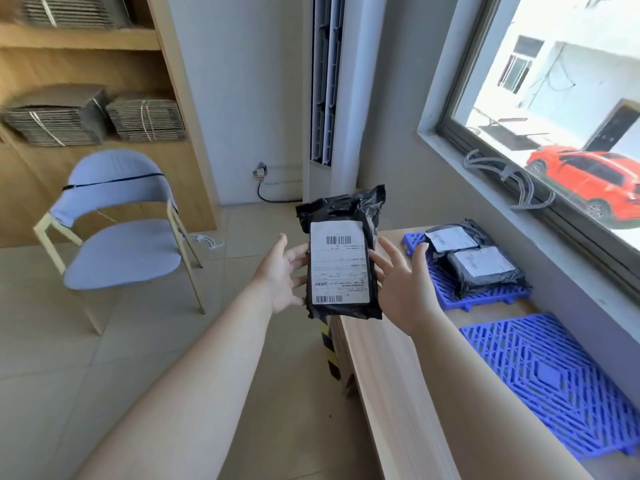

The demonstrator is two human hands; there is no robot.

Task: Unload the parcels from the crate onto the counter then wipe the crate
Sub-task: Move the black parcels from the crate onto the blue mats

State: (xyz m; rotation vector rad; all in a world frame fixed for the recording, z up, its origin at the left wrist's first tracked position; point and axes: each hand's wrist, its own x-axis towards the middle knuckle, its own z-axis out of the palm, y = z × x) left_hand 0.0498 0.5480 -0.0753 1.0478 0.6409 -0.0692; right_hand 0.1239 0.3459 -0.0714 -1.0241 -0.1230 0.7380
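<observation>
A black plastic parcel (341, 296) with a white shipping label stands upright in the air, just off the left end of the wooden counter (391, 362). My left hand (285, 275) supports it from the left with straight fingers reaching behind it. My right hand (403, 282) touches its right edge, fingers spread and straight. Two more black parcels (481, 268) lie on a blue plastic grid panel (450, 296) at the far end of the counter. A second blue grid panel (543, 379) lies bare on the counter nearer to me.
A blue chair (121, 251) stands on the tiled floor to the left. Behind it, wooden shelves hold bundled flat cardboard (55, 126). A tall white air conditioner (329, 81) stands in the corner. A window (554, 98) runs along the counter. Black-yellow tape (329, 344) marks the counter's corner.
</observation>
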